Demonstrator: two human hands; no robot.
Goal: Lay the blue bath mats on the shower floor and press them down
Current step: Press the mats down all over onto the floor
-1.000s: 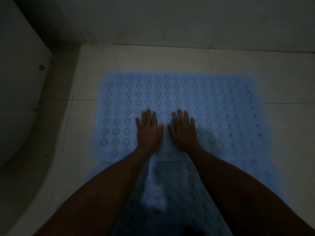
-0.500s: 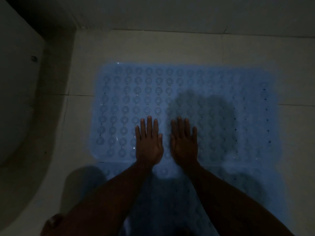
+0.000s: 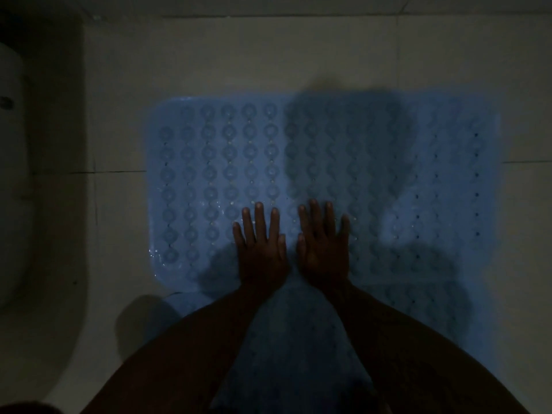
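A blue bath mat point(image 3: 227, 162) with rows of round bumps and small holes lies flat on the pale tiled shower floor point(image 3: 239, 61). A second blue mat point(image 3: 298, 348) lies nearer me, meeting the first one's near edge, mostly hidden by my forearms and shadow. My left hand point(image 3: 261, 246) and my right hand point(image 3: 324, 243) rest palm down side by side on the far mat's near part, fingers spread and flat, holding nothing.
A white rounded fixture point(image 3: 12, 174) stands at the left edge beside a curved raised kerb point(image 3: 74, 309). The wall's base point(image 3: 298, 4) runs along the top. Bare tile surrounds the mats. The light is dim, and my shadow falls across the mat.
The view has tilted down and closer, so the mat fills more of the frame. My hands stay flat, side by side, near the same spot on the mat. My shadow has grown.
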